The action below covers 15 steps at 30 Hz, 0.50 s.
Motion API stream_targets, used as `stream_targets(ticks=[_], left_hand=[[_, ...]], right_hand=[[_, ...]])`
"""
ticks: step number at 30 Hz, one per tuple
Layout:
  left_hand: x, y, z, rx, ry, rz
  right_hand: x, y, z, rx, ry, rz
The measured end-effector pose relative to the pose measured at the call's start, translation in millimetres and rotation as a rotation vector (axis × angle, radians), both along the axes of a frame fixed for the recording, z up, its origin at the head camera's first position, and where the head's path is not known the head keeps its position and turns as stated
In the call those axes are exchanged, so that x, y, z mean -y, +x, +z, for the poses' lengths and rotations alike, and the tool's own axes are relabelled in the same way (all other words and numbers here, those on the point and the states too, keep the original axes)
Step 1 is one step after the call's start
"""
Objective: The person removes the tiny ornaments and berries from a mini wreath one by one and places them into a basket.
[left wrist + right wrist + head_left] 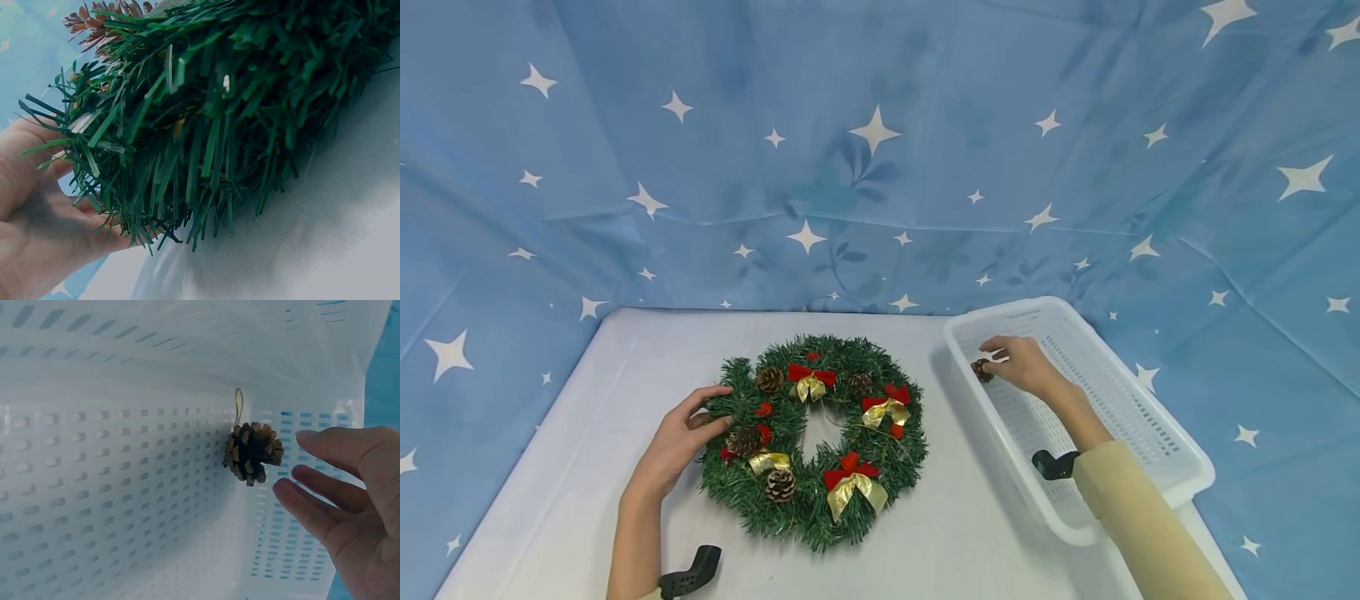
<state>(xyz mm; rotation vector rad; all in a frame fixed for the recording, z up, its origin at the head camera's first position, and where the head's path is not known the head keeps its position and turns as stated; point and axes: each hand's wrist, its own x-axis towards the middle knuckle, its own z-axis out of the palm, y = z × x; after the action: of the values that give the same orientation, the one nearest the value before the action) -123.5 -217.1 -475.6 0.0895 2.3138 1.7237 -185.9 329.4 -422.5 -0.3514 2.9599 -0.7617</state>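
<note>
A green wreath (901, 467) with pine cones, red bows and gold ribbons lies on the white table. My left hand (679, 433) rests against its left edge, fingers and thumb apart. In the left wrist view, green bristles (206, 137) hide the fingertips of that hand (44, 219). Inside the white basket on the right, my right hand (1021, 365) reaches toward a brown pine cone (981, 370). The right wrist view shows this pine cone (253, 453) with a gold loop, by the basket wall. A small gap separates it from my right hand's parted fingers (306, 503).
The white perforated basket (1138, 408) stands tilted at the table's right side, its raised rim around my right hand. Blue cloth (880, 192) with white stars hangs behind the table. Bare white tabletop (951, 500) shows between wreath and basket.
</note>
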Motion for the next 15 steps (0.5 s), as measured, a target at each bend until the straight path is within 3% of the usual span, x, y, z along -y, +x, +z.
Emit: stream_targets(ticks=[15], left_hand=[[0, 0.0, 0.9, 0.009, 0.002, -0.002]], right_hand=[[12, 11.2, 32.9, -0.064, -0.082, 0.028]])
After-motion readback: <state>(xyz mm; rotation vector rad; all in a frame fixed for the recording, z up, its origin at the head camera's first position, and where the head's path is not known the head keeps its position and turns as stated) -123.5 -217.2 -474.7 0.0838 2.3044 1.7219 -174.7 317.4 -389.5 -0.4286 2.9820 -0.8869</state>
